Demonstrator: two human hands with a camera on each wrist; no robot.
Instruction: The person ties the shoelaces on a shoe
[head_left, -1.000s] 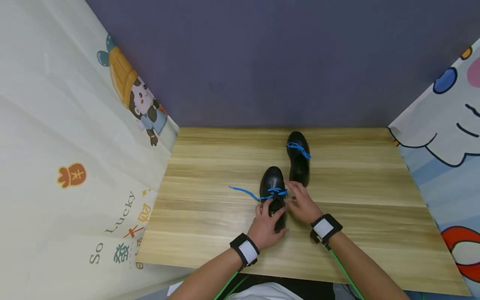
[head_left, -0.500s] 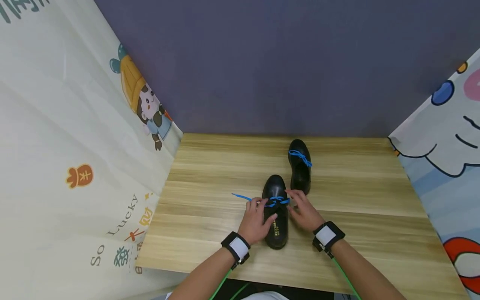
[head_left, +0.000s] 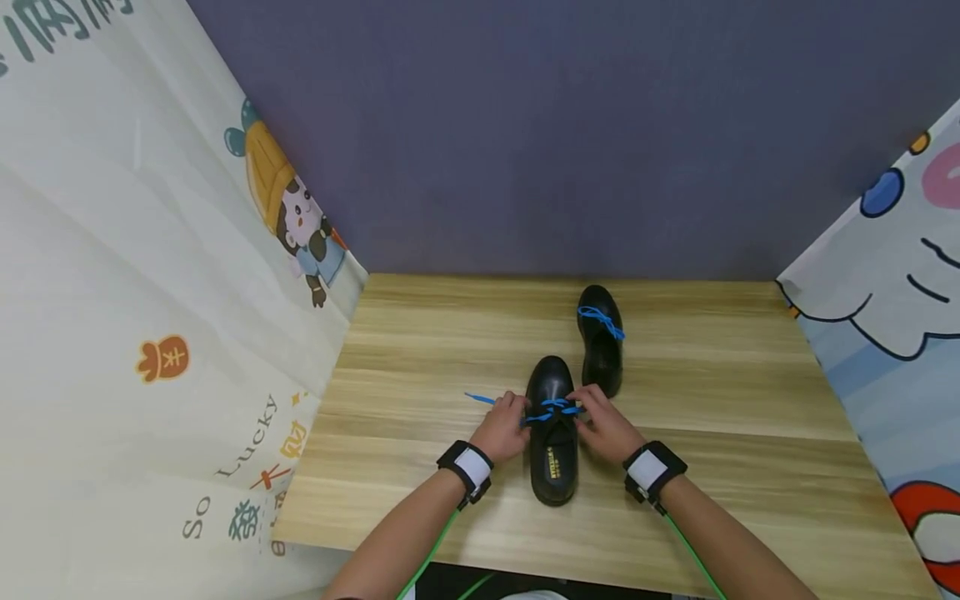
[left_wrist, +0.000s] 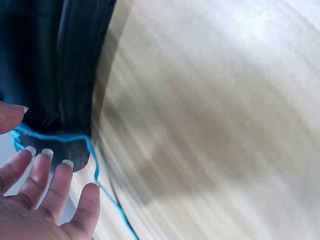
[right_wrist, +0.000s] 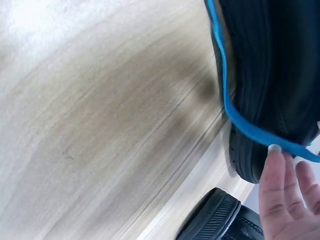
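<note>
A black lace-up shoe (head_left: 553, 467) lies sole down on the table, toe pointing away, with a blue shoelace (head_left: 555, 403) across its front. At its left side is my left hand (head_left: 501, 429); the left wrist view shows the lace (left_wrist: 55, 136) running between thumb and fingers, which stand apart. My right hand (head_left: 606, 429) is on the other side, its fingertips touching the lace (right_wrist: 250, 131) in the right wrist view; its thumb is mostly hidden there. One loose lace end stretches left past my left hand.
Farther back and slightly right stands the second black shoe (head_left: 602, 367), its blue lace (head_left: 600, 320) gathered over the front. The wooden table (head_left: 705, 367) meets a dark wall (head_left: 570, 142) behind. Printed curtains (head_left: 202, 275) hang at both sides.
My left hand has moved off the shoe's opening to its left side by the lace, uncovering the insole. My right hand stays beside the shoe at the lace. The head view has shifted slightly.
</note>
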